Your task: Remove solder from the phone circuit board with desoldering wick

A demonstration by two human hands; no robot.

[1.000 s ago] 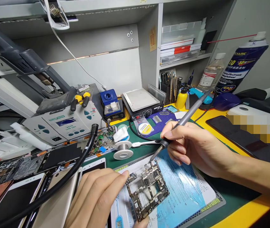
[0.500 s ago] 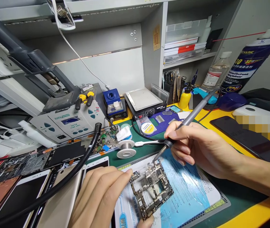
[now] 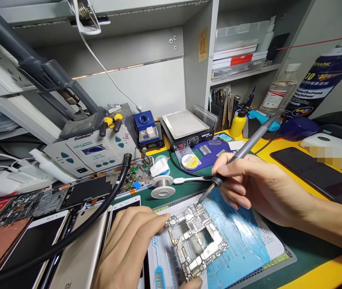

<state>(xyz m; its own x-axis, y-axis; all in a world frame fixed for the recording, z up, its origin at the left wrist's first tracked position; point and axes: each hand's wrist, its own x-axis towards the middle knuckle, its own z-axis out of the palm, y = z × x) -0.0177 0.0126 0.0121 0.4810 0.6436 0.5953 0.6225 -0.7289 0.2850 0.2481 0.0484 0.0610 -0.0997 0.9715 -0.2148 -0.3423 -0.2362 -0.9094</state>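
Note:
My left hand [image 3: 131,245] grips a phone circuit board [image 3: 199,222] along its left side, fingers at the upper left corner and thumb under the lower edge. The board is tilted, with openings in its middle and shiny metal parts. In my right hand [image 3: 249,176] is a grey soldering iron [image 3: 250,138], held like a pen. Its tip meets the board's top edge, or hovers just over it; I cannot tell which. Beneath the board lies a blue and white printed sheet [image 3: 245,228].
A solder spool [image 3: 162,188] and a white-handled brush [image 3: 185,180] lie behind the board. Several phones [image 3: 77,245] stand at left, crossed by a black hose [image 3: 98,220]. Further back are a grey rework station [image 3: 95,150] and a flat heating plate [image 3: 184,124]. A black phone [image 3: 312,172] lies at right.
The board has tipped slightly, and its surface now catches the light brightly. Both hands keep their grips, and the iron's tip stays at the board's top edge. The whole view has shifted a little.

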